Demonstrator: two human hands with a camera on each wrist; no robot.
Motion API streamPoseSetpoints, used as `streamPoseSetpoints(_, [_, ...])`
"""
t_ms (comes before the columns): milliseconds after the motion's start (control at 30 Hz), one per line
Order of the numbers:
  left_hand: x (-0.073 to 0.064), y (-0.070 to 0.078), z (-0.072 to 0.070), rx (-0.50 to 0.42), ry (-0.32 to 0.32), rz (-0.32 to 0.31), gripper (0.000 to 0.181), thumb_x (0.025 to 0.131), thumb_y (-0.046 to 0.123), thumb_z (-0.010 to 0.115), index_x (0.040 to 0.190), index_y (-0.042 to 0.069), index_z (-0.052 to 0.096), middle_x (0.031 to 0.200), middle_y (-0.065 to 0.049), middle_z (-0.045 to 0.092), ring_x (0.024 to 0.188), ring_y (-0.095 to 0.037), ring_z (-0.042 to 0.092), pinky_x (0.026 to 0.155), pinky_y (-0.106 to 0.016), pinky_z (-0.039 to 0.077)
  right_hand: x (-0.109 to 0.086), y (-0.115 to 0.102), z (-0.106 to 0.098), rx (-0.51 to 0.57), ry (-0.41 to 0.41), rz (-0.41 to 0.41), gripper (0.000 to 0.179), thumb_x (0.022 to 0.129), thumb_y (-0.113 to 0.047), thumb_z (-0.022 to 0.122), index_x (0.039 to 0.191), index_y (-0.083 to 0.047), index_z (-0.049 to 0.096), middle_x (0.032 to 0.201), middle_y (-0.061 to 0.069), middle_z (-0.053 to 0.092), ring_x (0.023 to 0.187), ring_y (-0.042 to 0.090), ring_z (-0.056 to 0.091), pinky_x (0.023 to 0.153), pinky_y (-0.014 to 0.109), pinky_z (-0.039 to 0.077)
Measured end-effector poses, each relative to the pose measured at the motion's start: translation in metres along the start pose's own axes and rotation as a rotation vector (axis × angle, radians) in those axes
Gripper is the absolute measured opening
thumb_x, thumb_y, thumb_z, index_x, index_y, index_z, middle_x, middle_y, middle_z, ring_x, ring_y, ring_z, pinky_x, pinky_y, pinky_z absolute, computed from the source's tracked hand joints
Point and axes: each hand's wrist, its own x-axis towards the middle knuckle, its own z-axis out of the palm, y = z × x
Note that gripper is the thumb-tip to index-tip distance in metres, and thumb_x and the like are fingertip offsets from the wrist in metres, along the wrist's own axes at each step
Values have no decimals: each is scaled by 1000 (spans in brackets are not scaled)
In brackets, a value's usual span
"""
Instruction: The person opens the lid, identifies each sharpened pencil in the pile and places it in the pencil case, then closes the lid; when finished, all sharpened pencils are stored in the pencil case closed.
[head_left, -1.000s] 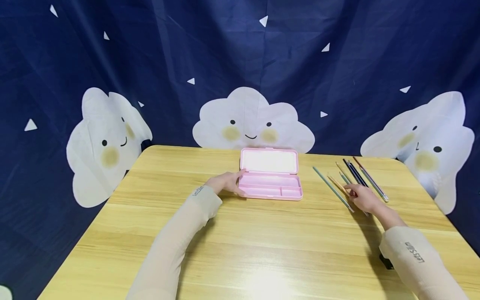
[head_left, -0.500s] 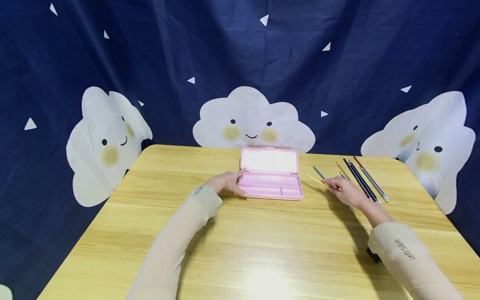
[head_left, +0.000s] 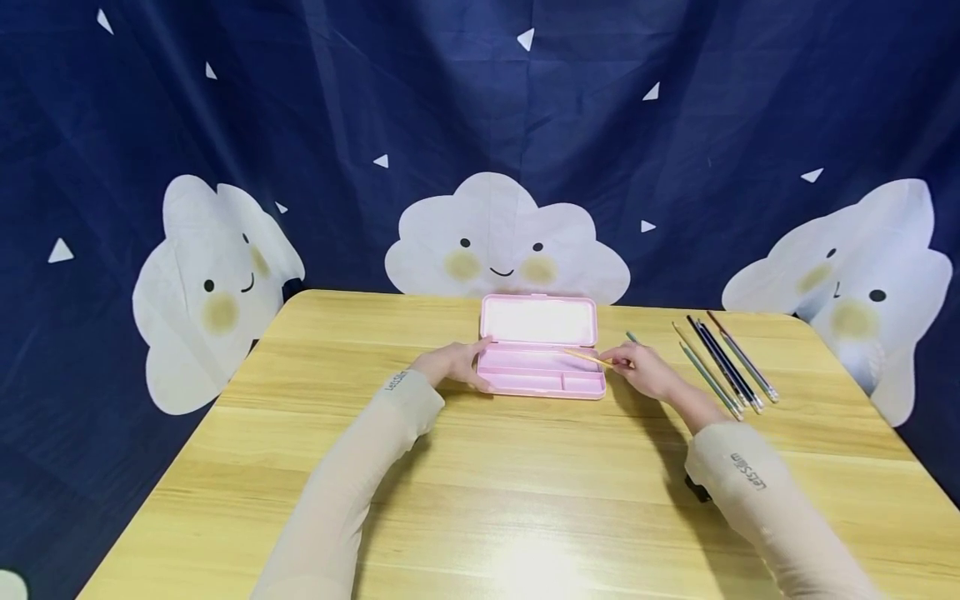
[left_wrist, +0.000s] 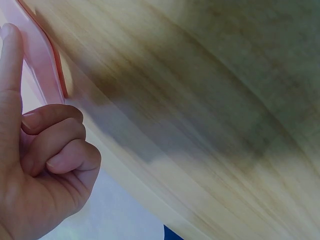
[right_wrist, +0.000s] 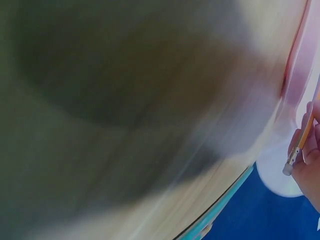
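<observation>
A pink pencil case [head_left: 582, 386] lies with its lid up, its tray divided into compartments. My left hand [head_left: 453, 365] holds the case's left end between thumb and forefinger; the other fingers are curled in the left wrist view. My right hand [head_left: 641, 371] pinches a yellow-orange pencil [head_left: 585, 358] near its eraser end. The pencil's front part overlaps the long rear compartment, and the fingertips are at the case's right end. In the right wrist view the pencil's metal ferrule and eraser [right_wrist: 289, 167] stick out below the fingers. A teal pencil [head_left: 632, 337] lies mostly hidden behind the right hand.
Several pencils lie at the right of the wooden table [head_left: 450, 500]: a yellow one [head_left: 684, 337], a green one [head_left: 705, 371], dark ones [head_left: 723, 362] and a reddish-purple pair [head_left: 750, 364]. A dark blue curtain [head_left: 337, 100] with clouds hangs behind.
The right hand has picked up the yellow-orange pencil from the pile and carried it left to the case. The left hand stays at the case's left end.
</observation>
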Motion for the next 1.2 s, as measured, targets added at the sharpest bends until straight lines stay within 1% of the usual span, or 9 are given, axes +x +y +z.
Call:
streamPoseSetpoints(167, [-1,1,0,6,4,4,105,71,50,72,148,26,5,147,-12,29,133,-28,28,109,-41,24,18,-11,14,9,-51,-42,26,80,14,53,100,6,66,74,6,54,71,17,47,63,29,41])
streamPoseSetpoints(367, [0,4,1,27,16,4,104,72,49,72,148,25,6,146,-14,29,133,-29,29,109,-40,25,34,-23,26,-31,-72,-133,24,80,15,52,95,4,68,78,9,60,71,20,53,67,33,48])
streamPoseSetpoints(567, [0,3,0,35,17,6,104,72,48,72,148,23,6,146,-17,28,133,-29,29,109,-39,25,50,-36,36,-23,-94,-159,25,79,17,51,92,5,69,79,12,62,75,23,56,73,37,51])
streamPoseSetpoints(667, [-1,3,0,29,17,3,104,72,47,72,148,23,6,146,-17,28,133,-30,29,109,-39,25,55,-41,41,-25,-119,-146,28,78,17,49,93,3,69,79,11,61,74,22,55,72,35,50])
streamPoseSetpoints(833, [-2,5,-1,30,17,4,103,72,46,73,148,22,7,146,-15,29,133,-29,29,109,-39,25,60,-47,46,-57,-182,-45,30,82,12,49,97,-3,71,85,8,62,79,20,57,70,32,49])
streamPoseSetpoints(967, [-2,7,-2,34,14,3,103,72,46,73,148,22,7,146,-15,29,133,-29,29,109,-38,24,61,-48,47,-83,-210,-2,31,83,11,49,98,-5,71,87,7,64,83,22,58,69,31,48])
streamPoseSetpoints(1033, [-3,8,-2,36,12,-2,104,72,46,73,148,22,7,147,-14,28,133,-29,28,110,-38,24,61,-47,47,-87,-212,23,31,83,9,49,98,-7,72,87,6,64,83,21,58,63,28,46])
streamPoseSetpoints(1100, [-3,7,-2,41,8,-7,104,72,47,73,148,23,6,147,-13,28,134,-28,28,110,-38,23,60,-46,47,-76,-195,25,29,84,6,50,98,-7,71,84,6,63,80,20,57,60,27,44])
streamPoseSetpoints(1200, [-3,6,-2,37,4,-14,104,72,48,72,148,24,6,147,-13,27,134,-28,27,110,-37,23,57,-44,45,-15,-146,-16,24,82,7,53,97,0,70,81,9,61,74,20,54,62,30,46])
